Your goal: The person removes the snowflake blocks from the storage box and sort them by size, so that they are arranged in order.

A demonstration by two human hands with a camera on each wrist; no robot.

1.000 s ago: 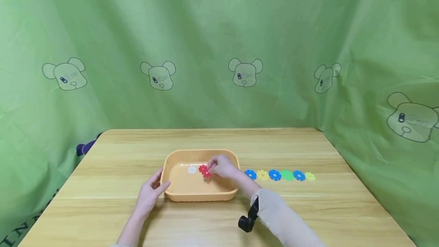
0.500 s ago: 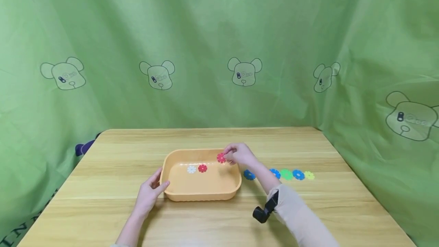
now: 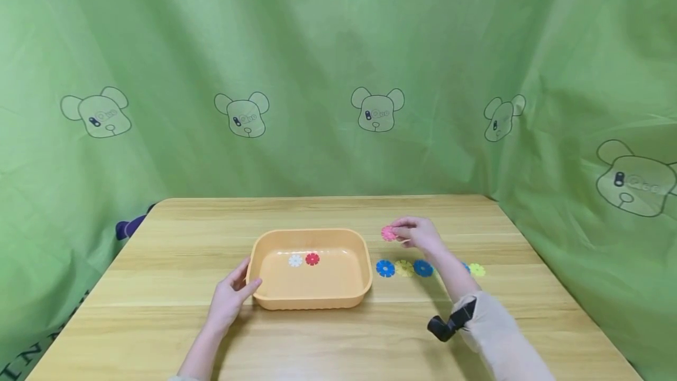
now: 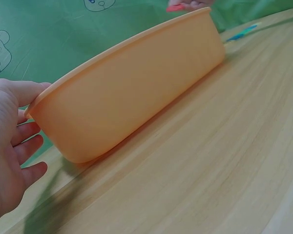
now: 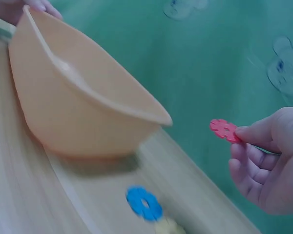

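A shallow orange plastic basin (image 3: 312, 303) stands on the table. My left hand (image 3: 227, 298) grips its left end, thumb over the rim and the other fingers along the outside wall. Between thumb and fingertips my right hand (image 3: 424, 238) pinches a pinkish-red snowflake disc (image 5: 223, 130), raised to the right of the basin. Inside the basin lie a white snowflake disc (image 3: 295, 260) and a red one (image 3: 312, 259), side by side. Right of the basin runs a row of discs, among them a blue disc (image 3: 385, 268), a yellow disc (image 3: 405, 268) and a yellow-green disc (image 3: 478, 270).
The right forearm passes over the row and hides part of it. A black wrist camera (image 3: 444, 327) hangs from the right cuff. Behind the wooden table (image 3: 296, 346) is a green curtain (image 3: 307, 157) printed with bear heads.
My right hand has lifted one red disc out of the basin and carried it right, past the rim and behind the row. The left hand has stayed on the basin.
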